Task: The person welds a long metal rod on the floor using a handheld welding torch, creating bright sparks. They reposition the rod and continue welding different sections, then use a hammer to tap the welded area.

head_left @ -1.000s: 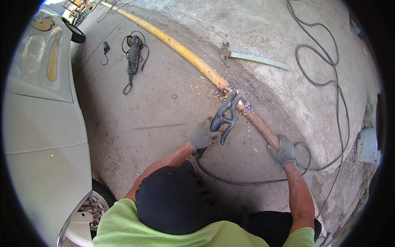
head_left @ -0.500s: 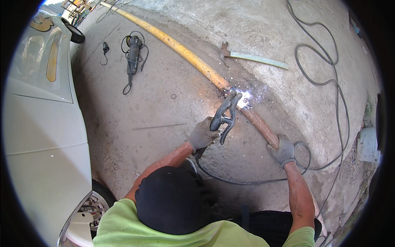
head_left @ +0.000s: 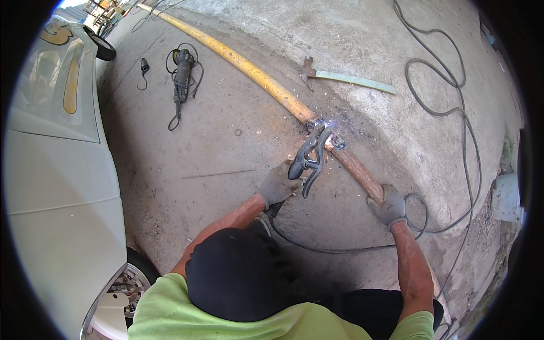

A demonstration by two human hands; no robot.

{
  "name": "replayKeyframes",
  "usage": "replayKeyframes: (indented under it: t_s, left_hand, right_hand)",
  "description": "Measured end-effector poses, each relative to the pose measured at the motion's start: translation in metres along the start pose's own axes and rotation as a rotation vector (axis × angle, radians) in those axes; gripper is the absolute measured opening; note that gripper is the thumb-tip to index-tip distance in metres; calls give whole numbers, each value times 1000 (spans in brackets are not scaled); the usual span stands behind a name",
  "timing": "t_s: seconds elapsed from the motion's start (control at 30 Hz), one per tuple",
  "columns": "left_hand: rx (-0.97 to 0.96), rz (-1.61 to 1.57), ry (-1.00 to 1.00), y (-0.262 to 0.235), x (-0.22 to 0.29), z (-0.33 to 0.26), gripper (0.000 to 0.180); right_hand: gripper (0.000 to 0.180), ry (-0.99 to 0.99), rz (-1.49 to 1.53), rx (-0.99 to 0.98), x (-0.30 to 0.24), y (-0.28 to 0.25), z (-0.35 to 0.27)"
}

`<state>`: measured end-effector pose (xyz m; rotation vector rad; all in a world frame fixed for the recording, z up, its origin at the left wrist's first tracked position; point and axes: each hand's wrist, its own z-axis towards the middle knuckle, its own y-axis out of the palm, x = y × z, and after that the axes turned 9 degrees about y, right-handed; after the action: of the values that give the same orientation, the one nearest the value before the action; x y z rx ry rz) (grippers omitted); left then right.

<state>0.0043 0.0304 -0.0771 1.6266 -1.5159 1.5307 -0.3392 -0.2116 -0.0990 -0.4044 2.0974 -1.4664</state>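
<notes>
My gloved left hand (head_left: 276,184) is closed round the handle of a black welding electrode holder (head_left: 309,161). Its jaws reach up to where a long yellow pipe (head_left: 249,67) meets a short rusty pipe (head_left: 358,171). A faint bluish spark and an orange glow show at that spot, and the jaws partly cover it; I cannot tell if the two pipes are joined. My gloved right hand (head_left: 391,207) grips the near end of the rusty pipe, which slants down to the right.
A hammer (head_left: 351,81) lies beyond the joint. Left of the yellow pipe are an angle grinder (head_left: 182,76) and a thin rod (head_left: 220,174). A pale car (head_left: 62,187) stands along the left. Black cable (head_left: 466,150) loops at the right, near a whitish container (head_left: 507,198).
The bright white welding arc at the pipe joint has died down to a small spark and an orange glow. Both hands have stayed almost in place.
</notes>
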Motion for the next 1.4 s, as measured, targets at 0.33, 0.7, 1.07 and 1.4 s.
replayKeyframes:
  t_s: [0.33, 0.7, 1.07, 1.4]
  left_hand:
    - [-46, -66, -37, 1, -3, 2, 53]
    - [-49, -107, -39, 3, -4, 3, 52]
    - [-80, -127, -83, 0, 10, 1, 52]
    - [-72, -185, -115, 2, 13, 1, 49]
  right_hand:
    - [62, -55, 17, 27, -1, -1, 2]
    - [66, -38, -18, 20, 0, -1, 1]
    - [66, 19, -28, -73, -1, -3, 2]
    - [65, -9, -9, -38, 6, 3, 3]
